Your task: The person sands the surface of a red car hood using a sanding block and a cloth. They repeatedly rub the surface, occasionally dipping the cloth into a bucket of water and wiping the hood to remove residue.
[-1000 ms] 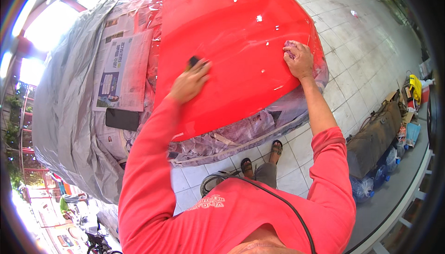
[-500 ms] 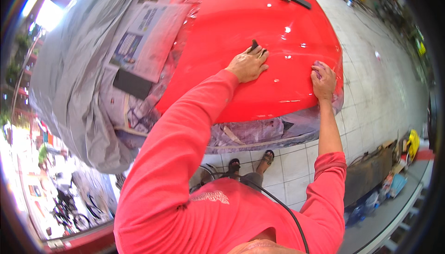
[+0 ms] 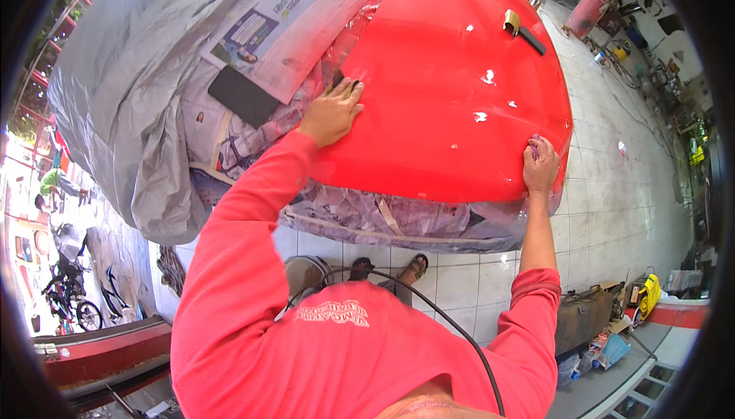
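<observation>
A glossy red car panel (image 3: 429, 128) lies before me, curved like a hood. My left hand (image 3: 331, 114) presses palm-down at its left edge, beside the masking. A small black pad (image 3: 338, 78) peeks out at its fingertips; most of it is hidden beneath them. At the panel's right edge, my right hand (image 3: 542, 166) is closed around a crumpled purple cloth (image 3: 534, 144), its fingers resting on the red surface.
Newspaper and plastic masking (image 3: 337, 208) skirt the panel's near edge. A black rectangular sheet (image 3: 243, 97) lies on paper to the left, beside a grey cover (image 3: 122, 90). A dark block (image 3: 532, 41) and a tan roll (image 3: 512, 21) sit far right. A hose (image 3: 459, 332) crosses my body.
My left hand has slid left across the red panel to its left edge, taking the black pad along. My right hand stays at the right edge with the purple cloth. The view has shifted.
</observation>
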### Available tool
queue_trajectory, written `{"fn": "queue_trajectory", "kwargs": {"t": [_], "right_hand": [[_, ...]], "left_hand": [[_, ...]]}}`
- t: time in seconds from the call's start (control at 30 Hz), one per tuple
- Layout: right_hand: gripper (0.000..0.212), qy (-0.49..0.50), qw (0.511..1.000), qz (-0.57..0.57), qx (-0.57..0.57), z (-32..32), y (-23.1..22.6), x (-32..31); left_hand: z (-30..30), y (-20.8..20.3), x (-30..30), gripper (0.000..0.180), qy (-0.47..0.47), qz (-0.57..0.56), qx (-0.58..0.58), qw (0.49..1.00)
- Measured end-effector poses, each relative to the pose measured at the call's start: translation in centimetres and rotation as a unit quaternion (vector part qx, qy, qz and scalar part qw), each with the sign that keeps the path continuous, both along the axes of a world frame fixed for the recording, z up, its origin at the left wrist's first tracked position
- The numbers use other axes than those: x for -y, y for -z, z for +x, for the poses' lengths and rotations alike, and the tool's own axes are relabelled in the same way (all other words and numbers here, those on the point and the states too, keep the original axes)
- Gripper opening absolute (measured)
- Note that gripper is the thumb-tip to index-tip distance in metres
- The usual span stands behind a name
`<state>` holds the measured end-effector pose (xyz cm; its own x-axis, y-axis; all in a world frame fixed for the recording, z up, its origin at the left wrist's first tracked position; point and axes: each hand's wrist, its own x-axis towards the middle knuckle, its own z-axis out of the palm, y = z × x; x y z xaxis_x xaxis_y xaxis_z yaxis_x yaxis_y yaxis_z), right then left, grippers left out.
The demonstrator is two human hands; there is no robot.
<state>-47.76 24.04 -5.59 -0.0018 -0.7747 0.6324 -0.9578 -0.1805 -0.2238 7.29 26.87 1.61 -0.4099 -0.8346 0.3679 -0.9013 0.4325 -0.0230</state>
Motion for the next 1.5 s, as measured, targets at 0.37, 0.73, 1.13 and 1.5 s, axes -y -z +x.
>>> {"fn": "queue_trajectory", "kwargs": {"t": [0.37,0.73,1.13,1.5], "right_hand": [[0.037,-0.082,0.995,0.024,-0.044,-1.9,1.3,2.0],[0.054,-0.201,0.968,0.111,-0.105,-4.3,-1.0,4.9],[0.081,-0.471,0.835,0.211,-0.192,7.5,-8.0,6.0],[0.088,-0.516,0.818,0.184,-0.177,24.5,-4.1,4.8]], "left_hand": [[-3.8,1.5,4.5,0.065,-0.059,-0.011,-0.049,0.997],[-13.7,2.5,-9.6,0.051,-0.129,-0.009,-0.277,0.952],[-21.4,7.1,-27.1,0.048,-0.311,-0.012,-0.7,0.643],[-24.9,8.3,-31.9,0.045,-0.357,-0.016,-0.832,0.424]]}}
